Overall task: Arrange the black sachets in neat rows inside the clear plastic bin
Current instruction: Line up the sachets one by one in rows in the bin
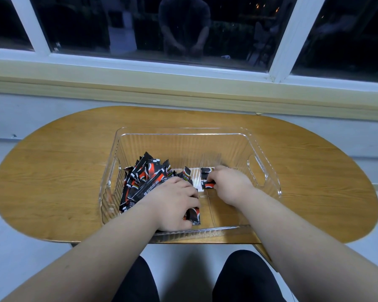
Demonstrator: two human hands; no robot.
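Observation:
A clear plastic bin (183, 132) stands on a wooden oval table. A loose heap of black sachets (144, 177) with red and white print fills its left half. My left hand (172, 203) reaches into the bin at the heap's near right edge, its fingers curled over a few sachets (194, 215) on the floor of the bin. My right hand (229, 184) is in the middle right of the bin and pinches a sachet (208, 184) at its fingertips, beside two more sachets (206, 171) lying flat just behind.
The table (63, 171) has bare wood on both sides of the bin and is pushed against a wall under a window sill (183, 83). My knees show below the table's front edge. The bin has cut-out handles (258, 171) at its ends.

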